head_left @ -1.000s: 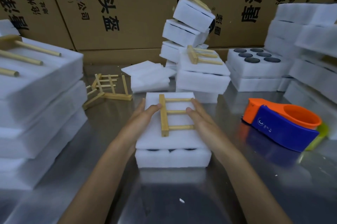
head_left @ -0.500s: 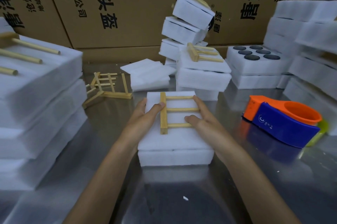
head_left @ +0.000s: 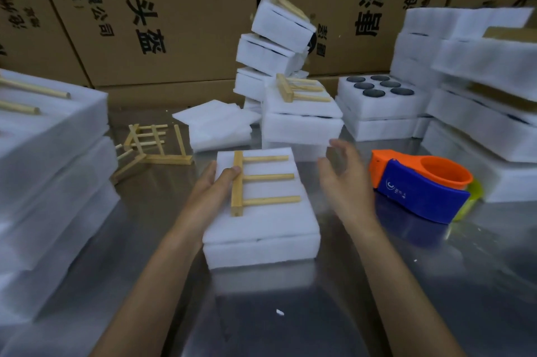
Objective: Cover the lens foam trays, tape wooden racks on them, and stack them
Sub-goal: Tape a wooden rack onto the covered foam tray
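**Untaped rack on a covered tray, with the tape dispenser within reach.**
The covered foam tray (head_left: 261, 228) lies on the steel table (head_left: 406, 284); the wooden rack (head_left: 255, 182) is steadied by the left hand (head_left: 216, 188), its thumb pressed to the spine, while the right hand (head_left: 344, 179) is lifted open, holding nothing, beside the tape dispenser (head_left: 421, 191). If pressure is eased before taping, the rack may be shifted askew.

A shiny metal table (head_left: 436, 284) carries foam trays (head_left: 258, 249), loose wooden racks (head_left: 151, 147) and a tape dispenser (head_left: 421, 191).
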The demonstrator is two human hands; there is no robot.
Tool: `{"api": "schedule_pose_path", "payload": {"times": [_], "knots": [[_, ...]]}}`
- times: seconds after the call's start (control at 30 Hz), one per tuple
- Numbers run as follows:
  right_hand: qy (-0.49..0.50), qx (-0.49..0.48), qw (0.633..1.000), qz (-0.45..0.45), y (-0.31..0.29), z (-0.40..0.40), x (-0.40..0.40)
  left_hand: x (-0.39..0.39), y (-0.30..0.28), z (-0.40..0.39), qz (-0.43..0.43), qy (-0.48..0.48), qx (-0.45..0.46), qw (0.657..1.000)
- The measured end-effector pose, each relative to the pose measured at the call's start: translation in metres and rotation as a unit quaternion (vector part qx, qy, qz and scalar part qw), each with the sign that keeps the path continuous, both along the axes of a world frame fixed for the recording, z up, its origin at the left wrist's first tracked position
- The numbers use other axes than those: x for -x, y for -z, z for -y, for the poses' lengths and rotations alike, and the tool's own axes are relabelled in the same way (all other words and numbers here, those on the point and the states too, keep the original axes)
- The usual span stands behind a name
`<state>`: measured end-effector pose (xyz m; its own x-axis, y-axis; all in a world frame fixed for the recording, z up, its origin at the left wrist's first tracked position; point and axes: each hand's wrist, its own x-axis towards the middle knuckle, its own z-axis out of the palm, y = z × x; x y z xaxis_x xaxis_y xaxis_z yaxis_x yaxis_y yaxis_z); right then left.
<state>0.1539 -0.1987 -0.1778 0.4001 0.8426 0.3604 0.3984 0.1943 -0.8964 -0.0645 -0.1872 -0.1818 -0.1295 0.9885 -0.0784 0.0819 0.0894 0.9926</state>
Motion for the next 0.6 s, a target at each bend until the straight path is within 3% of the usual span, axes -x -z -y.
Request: {"api": "schedule_pose_path", "payload": {"times": [0.1, 0.2, 0.27, 0.33, 0.47, 0.6], "knots": [[0.193, -0.037, 0.971, 0.134, -0.005, 0.006, -0.043, -0.001, -0.001, 0.001, 0.016, 0.009, 0.0, 1.0], [0.311, 0.083, 0.917, 0.233, 0.001, 0.009, -0.084, -0.002, 0.0, -0.001, 0.022, 0.012, -0.001, 1.0], [0.305, 0.16, 0.89, 0.297, 0.008, 0.013, -0.099, -0.002, -0.002, -0.001, 0.031, 0.01, -0.001, 0.999], [0.292, 0.172, 0.872, 0.352, 0.013, 0.014, -0.11, -0.001, -0.003, -0.001, 0.043, 0.016, 0.001, 0.999], [0.255, 0.165, 0.876, 0.376, 0.011, 0.015, -0.127, 0.005, -0.008, 0.002, 0.064, 0.016, 0.015, 0.998], [0.227, 0.142, 0.875, 0.403, 0.013, 0.02, -0.137, 0.007, -0.01, 0.005, 0.064, -0.03, -0.041, 0.997]]}}
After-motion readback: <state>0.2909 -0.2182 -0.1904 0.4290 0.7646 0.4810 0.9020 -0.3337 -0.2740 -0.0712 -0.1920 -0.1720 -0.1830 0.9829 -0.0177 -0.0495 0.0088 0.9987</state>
